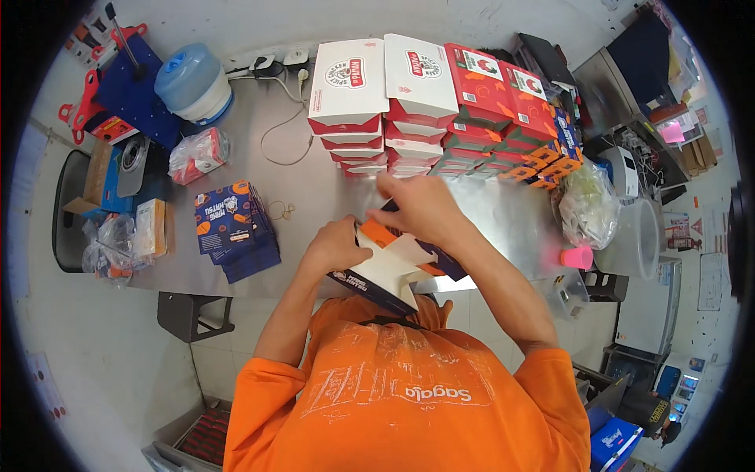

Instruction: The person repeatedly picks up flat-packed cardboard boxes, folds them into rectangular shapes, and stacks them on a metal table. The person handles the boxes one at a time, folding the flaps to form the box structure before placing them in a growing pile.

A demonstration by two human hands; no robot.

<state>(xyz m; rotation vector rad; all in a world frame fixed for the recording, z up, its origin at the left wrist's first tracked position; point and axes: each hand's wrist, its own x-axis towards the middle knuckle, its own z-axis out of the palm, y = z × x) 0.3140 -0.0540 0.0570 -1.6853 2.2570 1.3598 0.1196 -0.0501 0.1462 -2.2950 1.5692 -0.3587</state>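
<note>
Both my hands are on a dark blue and orange cardboard box (385,271) with a white inside, half folded, held over the near edge of the steel table (314,185). My left hand (334,245) grips its left side. My right hand (415,208) presses on its upper flaps from above. A pile of flat blue and orange box blanks (236,230) lies on the table to the left of my left hand.
Stacks of folded white-and-red boxes (377,102) and red boxes (495,102) line the far side. A blue water jug (193,82) and a plastic bag (198,153) sit at far left. A pink cup (576,256) and a clear tub (638,236) stand right. A stool (193,315) is below.
</note>
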